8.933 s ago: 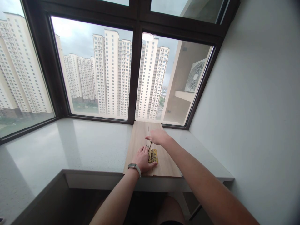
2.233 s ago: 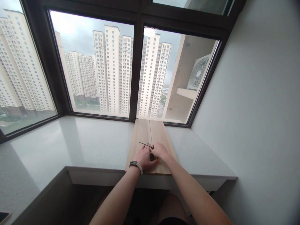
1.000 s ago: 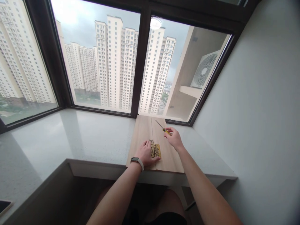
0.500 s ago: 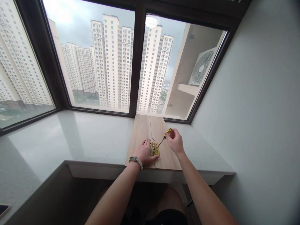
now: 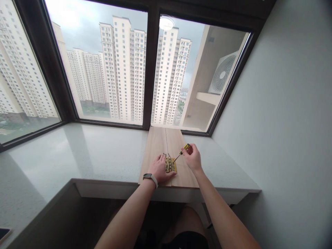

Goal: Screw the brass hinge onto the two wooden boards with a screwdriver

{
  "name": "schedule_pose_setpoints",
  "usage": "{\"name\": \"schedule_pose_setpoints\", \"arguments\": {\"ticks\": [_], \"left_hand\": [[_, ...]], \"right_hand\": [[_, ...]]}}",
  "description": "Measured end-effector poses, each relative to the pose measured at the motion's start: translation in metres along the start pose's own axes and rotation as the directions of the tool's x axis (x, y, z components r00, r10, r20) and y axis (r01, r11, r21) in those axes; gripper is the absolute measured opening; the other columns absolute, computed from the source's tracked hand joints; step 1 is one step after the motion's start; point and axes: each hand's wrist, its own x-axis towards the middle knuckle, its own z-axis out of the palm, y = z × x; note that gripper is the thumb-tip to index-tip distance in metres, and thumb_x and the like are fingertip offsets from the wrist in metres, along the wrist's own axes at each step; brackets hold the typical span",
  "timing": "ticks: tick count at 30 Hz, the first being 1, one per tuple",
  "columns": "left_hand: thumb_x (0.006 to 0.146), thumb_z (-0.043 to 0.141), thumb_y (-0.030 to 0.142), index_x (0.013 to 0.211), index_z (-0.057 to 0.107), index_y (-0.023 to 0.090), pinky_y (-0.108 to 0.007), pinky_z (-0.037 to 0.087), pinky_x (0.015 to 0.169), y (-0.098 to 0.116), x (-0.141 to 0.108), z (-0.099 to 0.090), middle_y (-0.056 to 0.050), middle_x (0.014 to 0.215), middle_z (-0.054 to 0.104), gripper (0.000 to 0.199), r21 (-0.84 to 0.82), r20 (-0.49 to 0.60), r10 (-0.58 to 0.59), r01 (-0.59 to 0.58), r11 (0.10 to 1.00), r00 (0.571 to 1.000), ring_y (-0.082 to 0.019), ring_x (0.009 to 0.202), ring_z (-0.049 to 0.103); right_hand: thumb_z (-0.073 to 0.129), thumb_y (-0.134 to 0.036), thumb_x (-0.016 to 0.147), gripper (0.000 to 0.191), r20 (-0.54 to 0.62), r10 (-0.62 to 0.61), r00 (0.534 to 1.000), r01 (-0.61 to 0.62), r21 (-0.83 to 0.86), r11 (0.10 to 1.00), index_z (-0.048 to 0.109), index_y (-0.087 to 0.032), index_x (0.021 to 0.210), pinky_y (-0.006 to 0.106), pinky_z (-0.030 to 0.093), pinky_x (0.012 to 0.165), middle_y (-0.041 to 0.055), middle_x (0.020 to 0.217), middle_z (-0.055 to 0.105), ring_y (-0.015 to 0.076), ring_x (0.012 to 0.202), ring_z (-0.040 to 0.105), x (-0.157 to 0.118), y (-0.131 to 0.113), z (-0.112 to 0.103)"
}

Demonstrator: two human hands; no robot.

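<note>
A brass-coloured hinge (image 5: 173,167) lies across the seam between two pale wooden boards (image 5: 156,140). My left hand (image 5: 158,169) rests flat over the hinge's left side, thumb stretched along its near edge and fingers apart from the thumb, covering part of it. In my right hand (image 5: 193,157) is a screwdriver (image 5: 185,147) with a yellow and black handle, pinched between thumb and fingers. Its shaft slants down to the left, and the tip meets the hinge's right leaf. Small screws (image 5: 169,155) show at the hinge's far edge; how they sit is too small to tell.
The boards lie on a pale speckled counter (image 5: 111,152) below dark-framed windows (image 5: 149,69). A white wall (image 5: 280,114) rises on the right. The counter's front edge (image 5: 109,181) runs close to my forearms. A dark flat object (image 5: 3,233) shows at the lower left corner.
The screwdriver tip has shifted slightly left on the hinge, and my right hand has dipped a little. One small screw at the far edge appears turned. My left hand stays in place.
</note>
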Motion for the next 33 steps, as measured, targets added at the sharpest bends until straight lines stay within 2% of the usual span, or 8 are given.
{"name": "schedule_pose_setpoints", "arguments": {"ticks": [5,11,17,21,25,28,31,33], "left_hand": [[0.074,0.053,0.086,0.154,0.036,0.01,-0.048,0.022,0.124,0.001,0.0,-0.002,-0.019,0.157,0.042,0.112,0.001,0.015,-0.011,0.011,1.0,1.0,-0.036,0.152,0.026],[0.074,0.052,0.086,0.154,0.036,0.008,-0.047,0.021,0.125,0.002,0.001,-0.003,-0.02,0.157,0.042,0.113,0.012,0.02,-0.008,0.008,1.0,1.0,-0.036,0.152,0.025],[0.075,0.052,0.086,0.154,0.034,0.009,-0.047,0.02,0.125,0.001,0.001,-0.001,-0.02,0.157,0.041,0.112,0.015,0.02,-0.008,0.007,1.0,1.0,-0.037,0.152,0.025],[0.074,0.051,0.087,0.155,0.034,0.01,-0.047,0.021,0.125,0.0,0.001,-0.001,-0.02,0.158,0.041,0.112,0.009,0.026,-0.008,0.007,1.0,1.0,-0.036,0.153,0.024],[0.074,0.051,0.087,0.154,0.035,0.011,-0.049,0.021,0.125,0.001,0.001,-0.002,-0.019,0.158,0.041,0.112,0.0,0.025,-0.012,0.012,1.0,1.0,-0.037,0.152,0.025],[0.075,0.052,0.086,0.154,0.035,0.012,-0.049,0.022,0.124,0.002,0.001,-0.003,-0.02,0.158,0.041,0.11,-0.005,0.028,-0.009,0.009,1.0,1.0,-0.037,0.152,0.025],[0.074,0.053,0.085,0.154,0.036,0.01,-0.048,0.022,0.124,0.002,0.001,-0.002,-0.02,0.158,0.041,0.111,0.005,0.023,-0.009,0.009,1.0,1.0,-0.037,0.152,0.026],[0.074,0.053,0.085,0.154,0.035,0.009,-0.048,0.022,0.124,0.002,0.001,-0.002,-0.021,0.158,0.041,0.111,0.009,0.025,-0.008,0.007,1.0,1.0,-0.036,0.152,0.026]], "right_hand": [[0.068,-0.068,0.081,0.051,-0.019,-0.013,1.0,0.012,-0.02,1.0,0.057,-0.024,0.103,0.03,0.051,0.061,0.0044,0.083,0.068,0.0199,0.068,0.061,-0.002,-0.005,-0.001],[0.064,-0.06,0.088,0.045,-0.013,-0.137,0.991,0.134,-0.136,0.982,0.061,-0.024,0.115,0.03,0.049,0.063,0.0008,0.076,0.063,0.0177,0.064,0.055,-0.01,-0.018,0.002],[0.066,-0.055,0.087,0.044,0.004,-0.102,0.995,0.102,-0.155,0.983,0.066,-0.023,0.118,0.032,0.049,0.064,0.0038,0.077,0.067,0.02,0.066,0.058,-0.008,-0.025,0.002],[0.068,-0.049,0.086,0.044,0.058,-0.079,0.995,0.085,-0.111,0.99,0.067,-0.024,0.121,0.033,0.051,0.066,0.0043,0.081,0.069,0.0204,0.067,0.06,-0.001,-0.022,-0.003],[0.063,-0.042,0.088,0.043,0.147,-0.077,0.986,0.08,-0.012,0.997,0.063,-0.026,0.128,0.037,0.054,0.079,0.0059,0.097,0.072,0.0221,0.082,0.065,0.002,-0.02,-0.003],[0.057,-0.038,0.089,0.033,0.119,-0.001,0.993,-0.005,0.048,0.999,0.061,-0.026,0.119,0.036,0.053,0.082,0.0056,0.1,0.071,0.0219,0.089,0.065,0.004,-0.018,0.006],[0.053,-0.039,0.088,0.019,-0.008,0.147,0.989,-0.145,0.124,0.982,0.056,-0.025,0.1,0.032,0.052,0.075,0.0041,0.093,0.069,0.0207,0.087,0.064,0.007,-0.016,0.021],[0.048,-0.046,0.091,0.021,-0.09,0.237,0.967,-0.216,0.196,0.956,0.051,-0.026,0.093,0.03,0.051,0.067,0.0024,0.081,0.064,0.0193,0.077,0.063,0.011,-0.015,0.033]]}}
